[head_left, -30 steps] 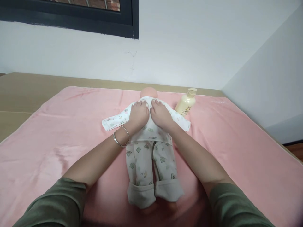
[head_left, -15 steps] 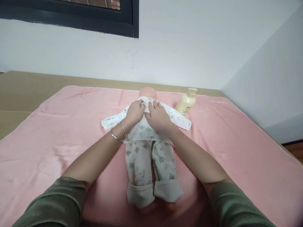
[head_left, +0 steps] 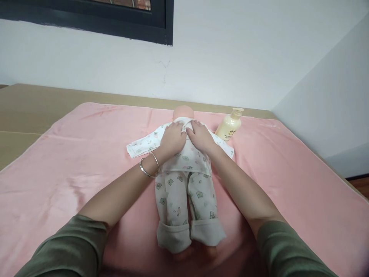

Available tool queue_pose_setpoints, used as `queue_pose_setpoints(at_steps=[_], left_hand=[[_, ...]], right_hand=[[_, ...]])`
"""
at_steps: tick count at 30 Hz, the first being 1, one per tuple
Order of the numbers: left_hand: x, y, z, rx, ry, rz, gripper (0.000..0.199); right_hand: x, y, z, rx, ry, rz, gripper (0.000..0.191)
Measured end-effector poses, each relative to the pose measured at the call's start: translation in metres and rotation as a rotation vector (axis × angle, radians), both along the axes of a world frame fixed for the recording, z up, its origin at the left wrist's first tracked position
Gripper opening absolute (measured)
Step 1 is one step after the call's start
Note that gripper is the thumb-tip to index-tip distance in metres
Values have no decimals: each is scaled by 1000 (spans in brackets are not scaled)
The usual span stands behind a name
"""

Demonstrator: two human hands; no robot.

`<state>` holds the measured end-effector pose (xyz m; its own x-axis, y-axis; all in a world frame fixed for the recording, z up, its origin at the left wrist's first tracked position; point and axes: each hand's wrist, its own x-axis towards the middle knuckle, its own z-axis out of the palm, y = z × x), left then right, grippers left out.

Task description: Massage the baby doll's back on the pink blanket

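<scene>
A baby doll (head_left: 184,112) lies stretched out on a pink cloth, its bare head away from me. It wears a white printed shirt (head_left: 184,159) and matching trousers (head_left: 175,196) with turned-up cuffs. My left hand (head_left: 173,138) lies on the left of the shirt's upper part, fingers flat towards the shoulder. On the other side, my right hand (head_left: 202,136) rests flat on the shirt, also open. Both thumbs point in towards the middle, where the fabric is creased near the neck. The shirt sleeves spread out to both sides. Whether the doll faces up or down I cannot tell.
A pale yellow pump bottle (head_left: 229,126) stands tilted-looking beyond the right sleeve. The pink cloth (head_left: 95,154) covers most of a wooden surface (head_left: 43,104). Behind it rises a white wall (head_left: 219,57) with a dark window frame (head_left: 155,27).
My right hand has shifted outwards to the right side of the shirt, and my left hand's fingers have flattened out. The whole view has moved slightly; the doll and bottle stay in place.
</scene>
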<state>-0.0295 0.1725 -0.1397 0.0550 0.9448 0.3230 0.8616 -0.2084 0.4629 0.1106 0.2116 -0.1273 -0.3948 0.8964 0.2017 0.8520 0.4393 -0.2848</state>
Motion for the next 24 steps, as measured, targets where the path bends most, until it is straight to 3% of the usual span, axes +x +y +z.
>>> queue_pose_setpoints(at_steps=[3,7,10,16,24], left_hand=[[-9,11,-3,-17,-101,76,48],[-8,13,-9,20,-90,135,43],[-5,11,-14,50,-80,146,45],[-5,12,-19,85,-75,104,48],[-4,11,-19,92,-97,109,47]], right_hand=[[-11,-22,6,-10,-143,13,62],[-20,-41,9,20,-215,79,63],[-17,-31,5,36,-130,101,62],[-3,4,-9,22,67,13,55],[-4,5,-13,44,59,5,58]])
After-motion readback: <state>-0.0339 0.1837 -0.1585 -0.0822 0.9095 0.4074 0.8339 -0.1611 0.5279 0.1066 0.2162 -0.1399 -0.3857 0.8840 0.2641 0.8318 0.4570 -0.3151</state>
